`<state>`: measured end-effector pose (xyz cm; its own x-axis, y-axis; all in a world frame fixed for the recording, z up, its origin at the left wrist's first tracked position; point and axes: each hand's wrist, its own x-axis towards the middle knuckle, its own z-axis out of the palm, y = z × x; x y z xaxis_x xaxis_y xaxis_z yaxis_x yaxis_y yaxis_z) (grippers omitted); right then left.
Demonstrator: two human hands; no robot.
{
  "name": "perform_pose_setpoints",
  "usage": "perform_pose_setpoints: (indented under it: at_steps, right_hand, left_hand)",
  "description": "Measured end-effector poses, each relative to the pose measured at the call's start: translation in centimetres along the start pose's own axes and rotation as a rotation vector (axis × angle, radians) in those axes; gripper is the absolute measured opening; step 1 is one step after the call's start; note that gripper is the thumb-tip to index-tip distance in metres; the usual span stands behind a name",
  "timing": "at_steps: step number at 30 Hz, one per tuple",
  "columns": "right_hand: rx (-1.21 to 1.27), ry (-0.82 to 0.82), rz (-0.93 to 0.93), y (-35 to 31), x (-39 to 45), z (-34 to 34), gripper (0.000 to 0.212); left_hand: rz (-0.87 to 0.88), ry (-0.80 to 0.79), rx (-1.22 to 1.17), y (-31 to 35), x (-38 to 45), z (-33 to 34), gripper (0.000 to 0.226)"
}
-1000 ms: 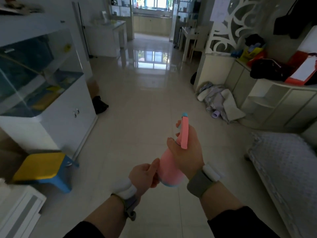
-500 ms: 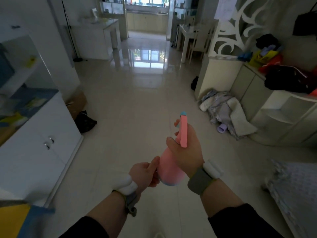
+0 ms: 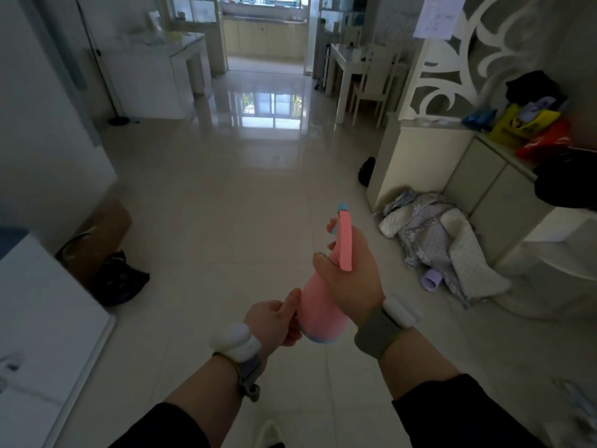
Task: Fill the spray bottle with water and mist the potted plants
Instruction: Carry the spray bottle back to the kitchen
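Observation:
A pink spray bottle (image 3: 318,313) with a pink trigger head and a small blue nozzle tip is held out in front of me, above the tiled floor. My right hand (image 3: 350,276) grips its neck, fingers wrapped round the trigger side. My left hand (image 3: 274,320) holds the bottle's lower body, thumb lying up along its left side and fingers curled under the base. No potted plant is in view.
A white cabinet (image 3: 48,334) stands at my left, with a brown box (image 3: 103,234) and a black bag (image 3: 118,279) by the wall. A heap of grey cloth (image 3: 442,250) lies at the foot of a white partition cabinet (image 3: 420,163). The shiny floor runs ahead to a kitchen doorway (image 3: 265,33).
The view has moved forward along the room: the fish tank and yellow stool have left the frame at left, the doorway is nearer. Both hands keep the same hold on the bottle.

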<state>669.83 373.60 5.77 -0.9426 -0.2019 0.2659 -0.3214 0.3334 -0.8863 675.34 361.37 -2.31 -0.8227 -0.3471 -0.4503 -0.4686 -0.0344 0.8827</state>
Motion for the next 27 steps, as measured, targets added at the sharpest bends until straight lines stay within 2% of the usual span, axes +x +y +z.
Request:
perform_pose_setpoints:
  at_steps: [10,12,19,24,27]
  right_hand:
    - [-0.032,0.08,0.023,5.9,25.2,3.3,0.052]
    - [-0.026,0.071,0.027,6.9,28.1,3.6,0.052]
    - [-0.043,0.05,-0.01,13.2,48.8,4.2,0.034]
    - [-0.078,0.018,-0.046,15.1,59.5,5.0,0.028]
    - [-0.083,-0.003,-0.026,17.1,66.5,6.6,0.031]
  left_hand:
    - [-0.04,-0.087,0.036,13.3,23.1,2.4,0.048]
    - [-0.042,-0.083,0.025,15.0,25.6,2.9,0.047]
    - [-0.06,-0.075,-0.003,25.0,43.6,7.6,0.052]
    - [-0.065,-0.04,-0.023,30.5,52.5,9.1,0.055]
    - [-0.084,-0.034,-0.037,33.1,59.2,9.5,0.052]
